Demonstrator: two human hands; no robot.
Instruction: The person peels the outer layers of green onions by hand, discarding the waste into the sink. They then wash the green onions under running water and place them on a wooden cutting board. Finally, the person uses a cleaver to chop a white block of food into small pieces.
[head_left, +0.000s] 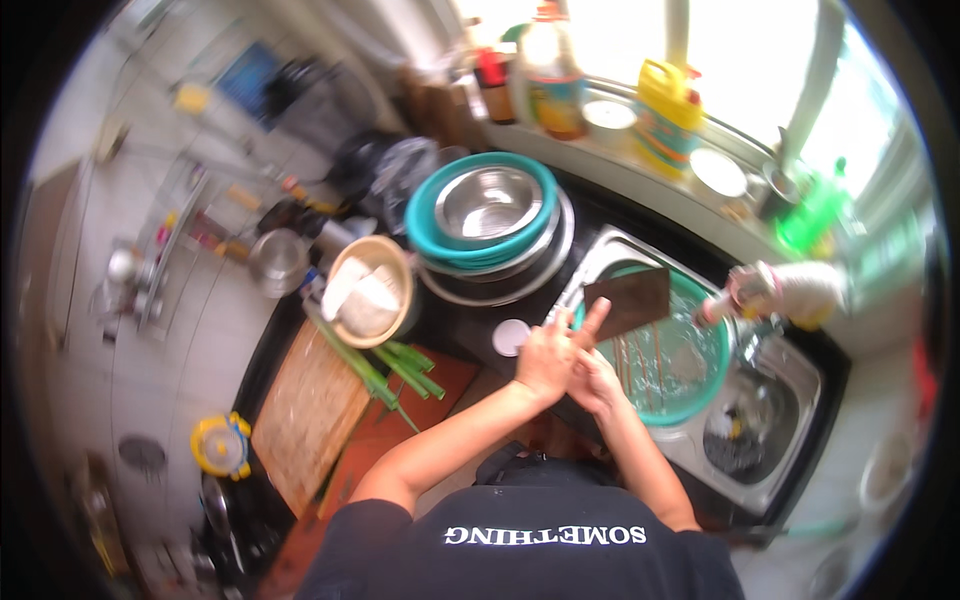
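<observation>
My left hand (546, 358) and my right hand (598, 381) meet at the near end of a cleaver (634, 304). Its dark, broad blade reaches out to the right, over a green plastic basin (720, 375). My right hand seems closed at the handle end, but the handle is hidden between the hands. Extended fingers of my left hand lie by the blade's near edge; their grip is unclear. Water fills the basin, with several thin brown sticks (637, 364) in it. A round white lid (511, 337) lies on the black counter, left of my hands.
The basin stands in a steel double sink (806, 375) under a wrapped faucet (787, 289). Steel and teal bowls (420, 214) are stacked on the counter. A beige bowl (405, 285) holds white pieces, beside green stalks (409, 367) and a wooden cutting board (307, 420). Bottles (667, 120) line the windowsill.
</observation>
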